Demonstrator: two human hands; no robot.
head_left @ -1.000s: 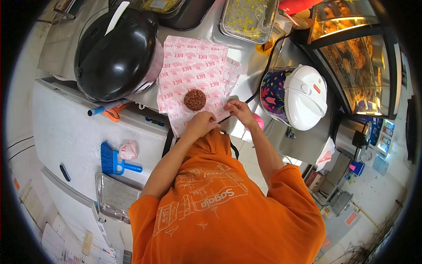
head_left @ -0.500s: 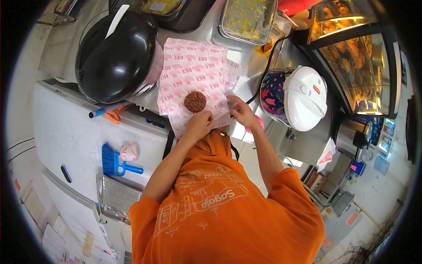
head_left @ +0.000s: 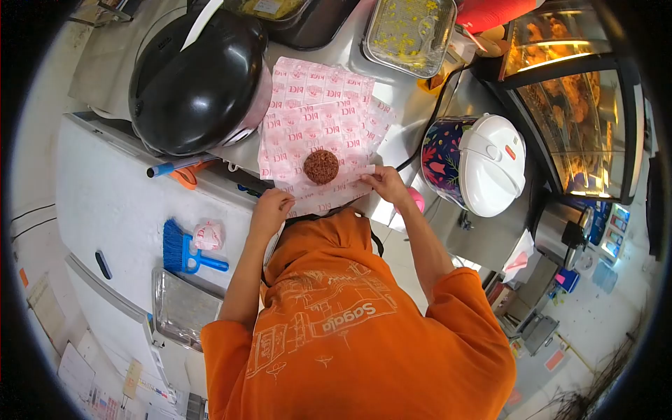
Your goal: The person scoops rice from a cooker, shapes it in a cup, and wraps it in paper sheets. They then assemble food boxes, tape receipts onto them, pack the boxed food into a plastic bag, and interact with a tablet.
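Observation:
A round, reddish-brown, grainy mound rests on pink-printed food wrapping paper on the steel counter. My left hand is at the paper's near left corner, finger and thumb pinched on its edge. On the opposite side, my right hand pinches the near right edge of the sheet. Both hands are apart from the mound, which lies between them and slightly farther away. More sheets of the same paper are stacked underneath.
A large black-lidded pot stands left of the paper, a white-lidded rice cooker right. Behind is a foil-like tray with yellow bits. A lit food display case stands far right. A blue brush and wrapped bundle lie left.
My left hand has moved left, from just below the mound to the paper's near left corner. My right hand now grips the right edge, and the near edge is stretched between both hands.

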